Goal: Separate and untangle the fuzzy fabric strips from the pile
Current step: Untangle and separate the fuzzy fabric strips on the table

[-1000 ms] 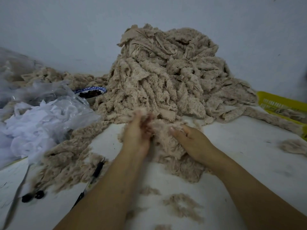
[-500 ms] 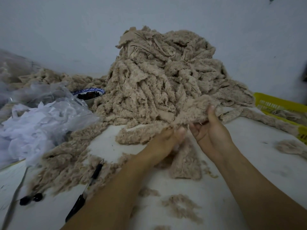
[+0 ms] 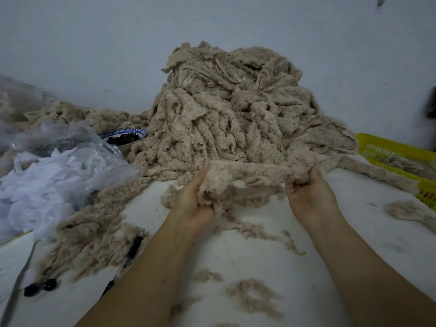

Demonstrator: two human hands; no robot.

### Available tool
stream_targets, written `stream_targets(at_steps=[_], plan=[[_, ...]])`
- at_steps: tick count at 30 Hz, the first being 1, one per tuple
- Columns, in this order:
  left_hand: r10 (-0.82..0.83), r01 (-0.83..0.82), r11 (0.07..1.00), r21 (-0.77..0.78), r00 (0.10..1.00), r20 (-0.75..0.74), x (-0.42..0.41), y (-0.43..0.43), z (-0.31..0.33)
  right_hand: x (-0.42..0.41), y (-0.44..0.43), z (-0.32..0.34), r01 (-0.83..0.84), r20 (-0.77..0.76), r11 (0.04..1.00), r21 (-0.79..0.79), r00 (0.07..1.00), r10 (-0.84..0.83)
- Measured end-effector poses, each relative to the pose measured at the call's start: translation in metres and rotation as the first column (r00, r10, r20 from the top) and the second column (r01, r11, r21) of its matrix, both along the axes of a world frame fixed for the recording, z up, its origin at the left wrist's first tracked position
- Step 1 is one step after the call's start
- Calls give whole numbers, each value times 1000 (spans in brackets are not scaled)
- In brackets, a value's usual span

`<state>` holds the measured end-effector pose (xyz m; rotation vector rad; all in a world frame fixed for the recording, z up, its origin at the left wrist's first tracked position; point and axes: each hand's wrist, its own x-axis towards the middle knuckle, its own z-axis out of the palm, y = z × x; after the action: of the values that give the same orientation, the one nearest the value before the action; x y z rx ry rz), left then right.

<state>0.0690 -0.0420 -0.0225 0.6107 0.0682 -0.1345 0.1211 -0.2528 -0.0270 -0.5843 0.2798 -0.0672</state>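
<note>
A tall pile of beige fuzzy fabric strips (image 3: 226,109) stands against the wall at the back of the white table (image 3: 330,244). In front of it, one fuzzy strip (image 3: 250,171) is stretched level between my hands, above the table. My left hand (image 3: 191,204) grips its bunched left end, palm up, with loose strip hanging below the fingers. My right hand (image 3: 309,197) grips the right end, fingers curled round the fabric. Beyond my right hand the strip runs back into the pile.
A clear plastic bag of white scraps (image 3: 52,175) lies at left, with a blue-rimmed bowl (image 3: 123,138) behind it. A yellow basket (image 3: 398,156) sits at right. A black pen (image 3: 129,253), scissors (image 3: 26,277) and fluff tufts (image 3: 252,296) lie on the near table.
My hands have moved apart and lifted, drawing the strip out taut between them. A second ago they were close together, low on the fabric at the table.
</note>
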Motion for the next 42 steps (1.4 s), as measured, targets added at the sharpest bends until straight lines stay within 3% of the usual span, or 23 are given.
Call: stream_targets(at_steps=[2, 4, 8, 10, 12, 15, 17, 19, 22, 27, 30, 33, 35, 37, 38, 40, 41, 42], plan=[[33, -33, 999, 8, 999, 38, 2, 1, -2, -3, 3, 1, -47, 37, 984, -171, 998, 54], [29, -37, 995, 91, 996, 86, 5, -2, -4, -11, 11, 6, -118, 130, 905, -409, 974, 186], [-97, 29, 914, 404, 984, 148, 1, -14, -5, -30, 37, 3, -138, 187, 549, -824, 849, 495], [-126, 32, 853, 520, 981, 147, -1, -19, -8, -33, 45, -1, -65, 171, 405, -912, 838, 519], [-73, 8, 845, 534, 992, 100, 1, -19, -7, -29, 43, -4, -21, 165, 368, -930, 869, 466], [25, -75, 758, 648, 996, 86, 2, -18, -5, -25, 35, -4, -25, 158, 390, -920, 889, 430], [61, -153, 628, 763, 987, 148, 1, -20, -5, -24, 33, -4, -15, 178, 430, -903, 897, 405], [81, -230, 588, 776, 971, 226, -1, -23, -2, -22, 34, -4, -5, 190, 440, -898, 898, 396], [159, -339, 635, 694, 937, 312, 0, -23, 5, -16, 34, -4, -46, 147, 505, -862, 930, 336], [135, -386, 681, 622, 901, 412, -6, -30, 11, -11, 29, -8, -84, 95, 589, -804, 959, 266], [200, -395, 793, 464, 888, 414, -4, -18, 15, -3, 11, -4, -90, 59, 714, -694, 982, 181], [164, -365, 786, 499, 902, 400, -5, -7, 10, 1, -2, -4, -210, 16, 815, -539, 966, 260], [2, -272, 662, 698, 932, 361, -9, -8, 3, -2, 5, -7, -323, -13, 797, -511, 929, 369], [-185, -160, 416, 895, 949, 255, -14, -13, -2, -7, 11, -3, -399, -4, 790, -466, 894, 449], [-244, -150, 302, 942, 943, 228, -14, -15, -5, -7, 8, 1, -383, 43, 847, -369, 903, 427], [-302, -263, 185, 947, 902, 309, -12, -18, -8, -6, -6, 10, -264, 191, 964, 32, 948, 253], [-283, -343, 152, 927, 884, 373, -10, -17, -8, -5, -12, 10, -203, 219, 959, 196, 963, 159], [-235, -429, 84, 899, 868, 437, -6, -14, -8, -5, -16, 7, -161, 169, 953, 258, 978, 119]])
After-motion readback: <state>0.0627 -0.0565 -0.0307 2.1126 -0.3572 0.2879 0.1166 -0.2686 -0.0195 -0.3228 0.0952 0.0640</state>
